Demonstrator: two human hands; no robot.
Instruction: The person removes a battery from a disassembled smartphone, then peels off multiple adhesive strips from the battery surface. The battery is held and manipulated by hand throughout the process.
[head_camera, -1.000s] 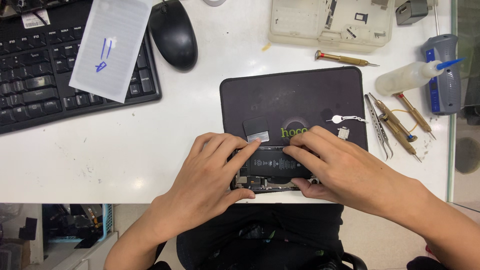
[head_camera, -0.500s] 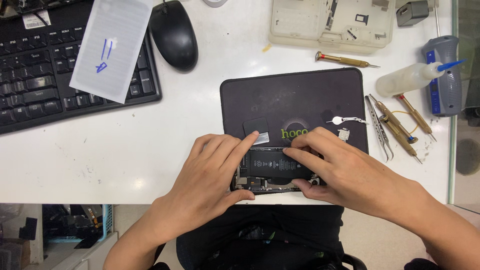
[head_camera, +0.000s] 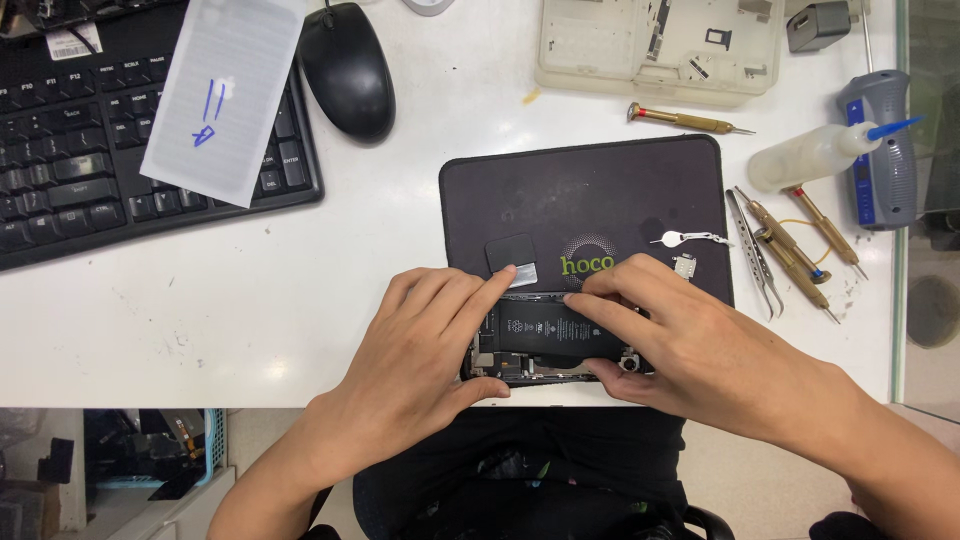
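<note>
Carefully: left hand (head_camera: 420, 340) and right hand (head_camera: 690, 340) clamped on opened phone (head_camera: 545, 340); pressing battery risks puncture; tweezers (head_camera: 750, 250) at three o'clock.

opened phone (head_camera: 545, 340) on mat (head_camera: 590, 200); keyboard (head_camera: 80, 170) left, probably tweezers (head_camera: 750, 250) right

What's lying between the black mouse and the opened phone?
In the head view, bare white table, then the dark work mat lie between mouse and phone.
</note>
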